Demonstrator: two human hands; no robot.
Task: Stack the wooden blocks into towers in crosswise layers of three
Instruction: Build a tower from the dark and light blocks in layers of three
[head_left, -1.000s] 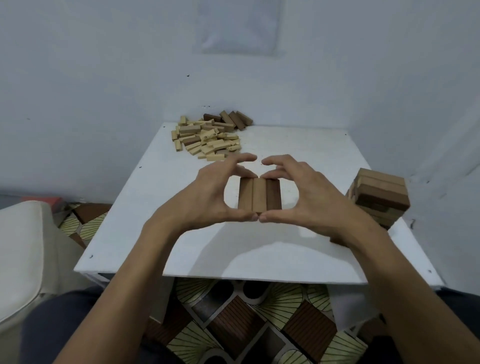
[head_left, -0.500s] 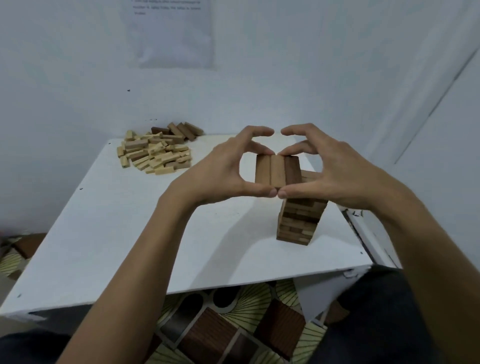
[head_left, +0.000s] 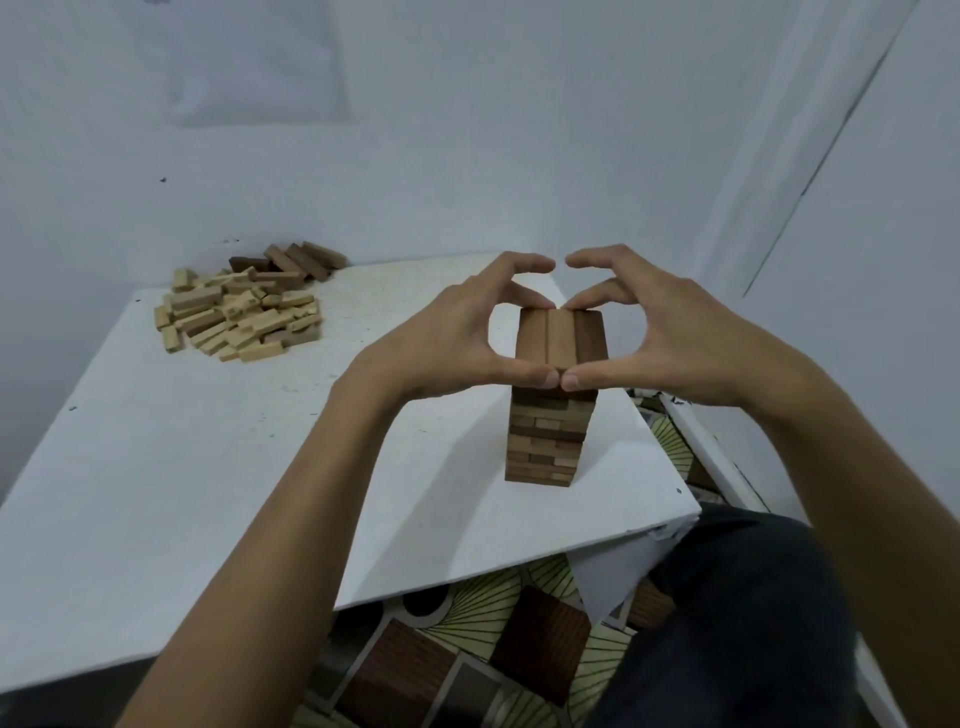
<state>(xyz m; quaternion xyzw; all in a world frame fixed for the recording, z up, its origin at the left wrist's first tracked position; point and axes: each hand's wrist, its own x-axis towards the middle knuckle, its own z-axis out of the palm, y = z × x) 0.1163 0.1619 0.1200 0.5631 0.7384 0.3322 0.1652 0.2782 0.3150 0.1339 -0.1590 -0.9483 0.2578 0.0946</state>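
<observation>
**Both my hands hold three blocks on top of a tower**

My left hand (head_left: 441, 343) and right hand (head_left: 675, 343) face each other, curled like two halves of a ring. Between them they grip three blocks (head_left: 561, 340) lying flat, side by side, long sides touching. My two thumbs press on the near ends of the blocks, and the thumb tips meet at the middle. My curled fingers press on the far ends. Both forefingers arch above the blocks, and their tips are close but apart.

The left block is mid brown, the middle one paler and the right one darker.

Straight below my hands stands the tower (head_left: 543, 441), made of many crosswise layers in mixed browns. The three blocks sit squarely over its top. My thumbs hide the seam, so I cannot tell whether they rest on it.

The tower stands on a white table (head_left: 208, 467), near its front right corner.

Well to the left of my left hand, and farther from me, is a loose pile (head_left: 239, 312) of mostly pale blocks beside the wall (head_left: 519, 130).

Beneath my forearms, past the near edge of the table, is a patterned floor (head_left: 457, 654). My leg (head_left: 737, 623), in dark cloth, is under my right forearm.
</observation>
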